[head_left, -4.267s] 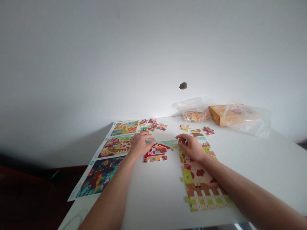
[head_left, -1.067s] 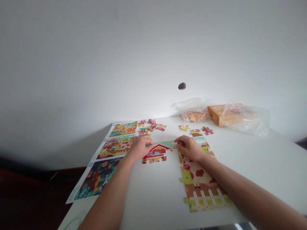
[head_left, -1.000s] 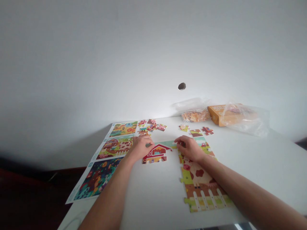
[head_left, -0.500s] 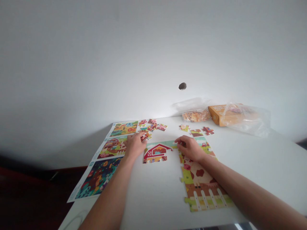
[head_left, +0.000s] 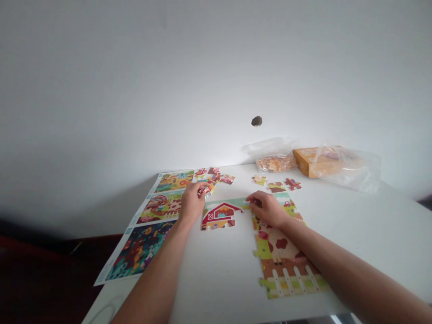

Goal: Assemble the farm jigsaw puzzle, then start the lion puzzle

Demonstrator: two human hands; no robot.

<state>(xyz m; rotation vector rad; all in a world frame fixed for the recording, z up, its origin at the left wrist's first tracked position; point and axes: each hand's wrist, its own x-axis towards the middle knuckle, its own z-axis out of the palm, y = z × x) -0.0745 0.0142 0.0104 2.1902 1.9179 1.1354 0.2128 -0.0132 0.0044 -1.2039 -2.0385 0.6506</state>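
Note:
My left hand [head_left: 192,203] is closed, pinching a small colourful puzzle piece [head_left: 204,191] between thumb and fingers, close to a loose group of pieces. Resting on the upper part of the joined puzzle [head_left: 281,245], my right hand [head_left: 268,208] has loosely bent fingers with a gap at the thumb; nothing shows in it. The joined part pictures a spotted cow and a white fence. A red barn section [head_left: 221,217] lies between my hands, linked along the top by a sky strip.
Left lies a printed picture sheet [head_left: 134,219] with three scenes. Loose pieces [head_left: 228,179] lie at the back, and several more [head_left: 276,186] beyond my right hand. A bag of pieces [head_left: 276,163] and an orange box [head_left: 303,162] under clear plastic stand by the wall.
My left hand has shifted slightly and turned, lifting a puzzle piece from the loose group so that it now shows at the fingertips. The right hand has stayed in place.

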